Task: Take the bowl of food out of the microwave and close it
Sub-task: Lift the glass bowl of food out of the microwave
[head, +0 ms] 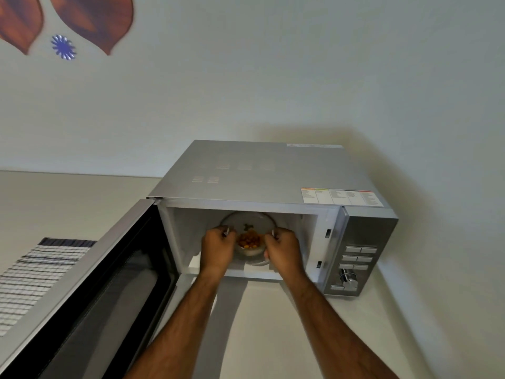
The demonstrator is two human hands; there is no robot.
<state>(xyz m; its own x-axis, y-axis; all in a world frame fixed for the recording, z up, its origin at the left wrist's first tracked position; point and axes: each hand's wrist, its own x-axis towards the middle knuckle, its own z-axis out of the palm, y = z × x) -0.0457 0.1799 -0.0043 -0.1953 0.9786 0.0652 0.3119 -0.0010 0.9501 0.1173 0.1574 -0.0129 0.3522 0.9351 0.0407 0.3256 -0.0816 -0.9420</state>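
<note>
A silver microwave (262, 170) stands on the counter against the wall, its door (90, 291) swung wide open to the left. Inside the cavity a clear glass bowl of orange and yellow food (249, 242) sits near the front, over the glass turntable (246, 218). My left hand (217, 250) grips the bowl's left side and my right hand (282, 251) grips its right side. Both hands are inside the opening. The bowl's lower part is partly hidden by my fingers.
The control panel with buttons and a knob (351, 272) is on the microwave's right front. A striped cloth mat (32, 272) lies on the pale counter (273, 337) to the left, behind the door. The wall rises close behind the microwave.
</note>
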